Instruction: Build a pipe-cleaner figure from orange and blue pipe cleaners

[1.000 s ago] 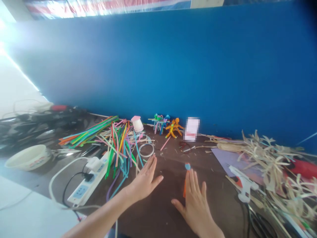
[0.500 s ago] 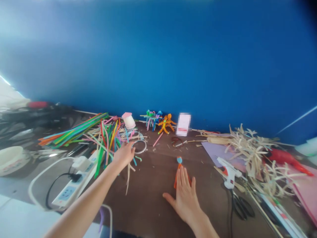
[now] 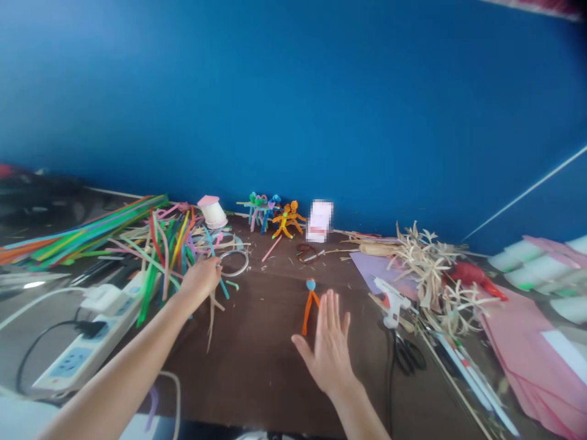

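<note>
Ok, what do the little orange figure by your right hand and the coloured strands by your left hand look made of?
The little orange figure looks like bent pipe cleaner with a matte finish, its legs kinked and holding shape; the blue head may be a pompom, too small to tell. The coloured strands look like matte, bendable stems, possibly plastic, since they lie in curves.

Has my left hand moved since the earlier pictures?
Yes: your left hand has shifted left, from below the wire ring to level with it, on its left side.
</note>
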Demonstrator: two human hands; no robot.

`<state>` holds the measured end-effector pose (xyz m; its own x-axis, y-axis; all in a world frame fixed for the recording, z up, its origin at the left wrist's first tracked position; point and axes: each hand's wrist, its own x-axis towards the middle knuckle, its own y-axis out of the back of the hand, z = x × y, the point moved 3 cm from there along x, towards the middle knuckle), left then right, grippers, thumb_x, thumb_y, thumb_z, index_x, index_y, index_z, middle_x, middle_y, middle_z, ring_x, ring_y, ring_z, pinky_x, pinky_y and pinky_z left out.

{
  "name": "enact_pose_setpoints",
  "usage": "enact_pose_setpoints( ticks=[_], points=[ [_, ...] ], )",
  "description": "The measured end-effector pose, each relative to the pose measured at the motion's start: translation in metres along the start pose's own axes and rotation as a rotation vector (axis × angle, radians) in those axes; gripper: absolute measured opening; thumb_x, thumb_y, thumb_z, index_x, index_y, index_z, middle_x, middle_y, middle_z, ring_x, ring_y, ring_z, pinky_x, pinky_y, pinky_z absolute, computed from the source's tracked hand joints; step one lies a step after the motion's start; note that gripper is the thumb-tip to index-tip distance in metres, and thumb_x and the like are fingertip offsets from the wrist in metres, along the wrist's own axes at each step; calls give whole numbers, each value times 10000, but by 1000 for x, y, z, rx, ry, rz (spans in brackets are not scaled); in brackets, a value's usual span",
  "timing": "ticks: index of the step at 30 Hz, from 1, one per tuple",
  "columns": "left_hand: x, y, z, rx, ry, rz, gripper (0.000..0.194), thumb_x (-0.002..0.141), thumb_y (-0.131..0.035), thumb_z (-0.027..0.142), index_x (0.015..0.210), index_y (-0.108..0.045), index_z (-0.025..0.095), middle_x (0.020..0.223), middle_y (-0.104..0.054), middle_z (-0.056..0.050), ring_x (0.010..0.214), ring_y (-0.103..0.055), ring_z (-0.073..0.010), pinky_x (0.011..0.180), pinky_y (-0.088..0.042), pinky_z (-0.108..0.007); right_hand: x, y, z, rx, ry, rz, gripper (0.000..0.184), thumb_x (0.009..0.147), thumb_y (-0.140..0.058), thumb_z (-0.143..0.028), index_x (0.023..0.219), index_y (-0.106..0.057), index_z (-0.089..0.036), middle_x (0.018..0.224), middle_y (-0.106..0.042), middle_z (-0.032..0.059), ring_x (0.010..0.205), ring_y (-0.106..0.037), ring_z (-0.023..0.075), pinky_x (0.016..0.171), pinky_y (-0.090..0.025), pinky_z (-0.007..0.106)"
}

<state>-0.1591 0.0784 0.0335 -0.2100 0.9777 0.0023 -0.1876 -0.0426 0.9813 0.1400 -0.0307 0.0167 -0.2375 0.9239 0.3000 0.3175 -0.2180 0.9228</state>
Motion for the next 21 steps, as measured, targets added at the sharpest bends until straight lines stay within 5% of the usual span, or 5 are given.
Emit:
enact_pose_setpoints(
  ticks=[3, 7, 10, 16, 21],
  points=[
    [2, 6, -4, -96, 14, 92, 303, 761, -395, 228, 978, -586, 135, 914, -626, -133, 870, -585, -258, 745, -434, -318, -1, -9, 2, 36, 46, -114, 855, 775, -389, -590, 1378, -62, -80, 1397, -188, 199, 1283, -144, 349, 958, -173, 605],
    [-6, 26, 0, -492, -12, 206, 259, 725, -477, 292, 924, -574, 159, 818, -616, -60, 745, -579, -197, 708, -432, -285, 1, 6, 4, 228, -4, 30, 672, 823, -407, -463, 1355, -204, -107, 1374, -279, 177, 1274, -211, 313, 984, -166, 575],
    [-36, 42, 27, -889, -107, 235, 268, 725, -498, 360, 882, -532, 145, 766, -577, -32, 660, -546, -148, 593, -426, -229, 6, 25, 3, 593, -89, 84, 424, 835, -431, -384, 1198, -466, -169, 1207, -516, 139, 1140, -444, 269, 958, -299, 486],
    [-130, 22, 124, -974, -493, -415, 103, 726, -508, 221, 764, -568, 145, 604, -508, 23, 537, -430, -80, 504, -345, -173, 22, 35, -6, 1416, -395, 42, 320, 817, -483, -399, 1025, -569, -172, 860, -652, 78, 768, -605, 183, 701, -473, 315],
    [-161, -8, 149, -860, -612, -573, 138, 680, -531, 141, 795, -605, 157, 650, -543, 21, 552, -452, -74, 521, -355, -163, 29, 38, 5, 1697, -582, 132, 285, 781, -530, -400, 948, -583, -175, 588, -562, -14, 440, -497, 92, 427, -393, 214]
  ],
)
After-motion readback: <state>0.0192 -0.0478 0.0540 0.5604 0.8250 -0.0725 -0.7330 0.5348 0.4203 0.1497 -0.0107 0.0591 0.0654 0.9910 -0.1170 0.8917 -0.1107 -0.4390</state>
